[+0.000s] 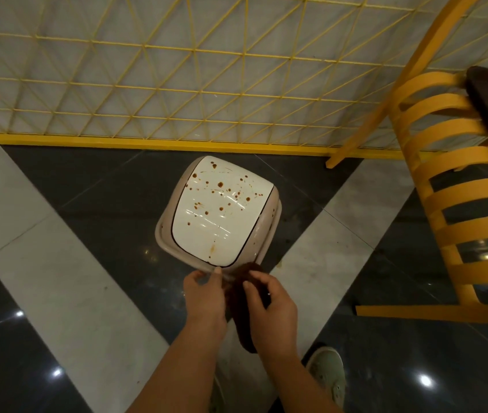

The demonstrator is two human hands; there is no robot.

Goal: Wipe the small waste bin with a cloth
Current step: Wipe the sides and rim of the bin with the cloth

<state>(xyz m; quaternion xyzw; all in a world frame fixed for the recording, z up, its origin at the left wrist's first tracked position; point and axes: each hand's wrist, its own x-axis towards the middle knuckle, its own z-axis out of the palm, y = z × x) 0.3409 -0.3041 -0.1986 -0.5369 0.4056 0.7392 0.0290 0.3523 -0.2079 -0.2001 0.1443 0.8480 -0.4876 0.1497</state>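
My right hand (269,305) is closed around the dark brown cloth (241,296), fingers curled over its upper fold while the rest hangs down past my wrist; my left hand (205,296) sits just beside it, thumb and fingertips pinching the cloth's near edge and brushing the closest lip of the small waste bin (219,210); so both hands are gripping the cloth, neither one the bin. The bin stands on the tiled floor (58,278) directly ahead of my knuckles, its white swing lid (216,216) spattered with brown spots, thickest at the far end and thinner toward me; a yellow mesh fence (147,84) runs beyond it and a yellow slatted chair (451,189) stands off to my right. I judge the wiping has not begun, since the lid looks wholly soiled; to do it well I should bunch the cloth into a flat pad under my right palm, steady the rim with my left so the lid cannot swing inward, start at the far spots and draw them toward me, then refold to a clean face; pressing on the hinged lid may tip it.
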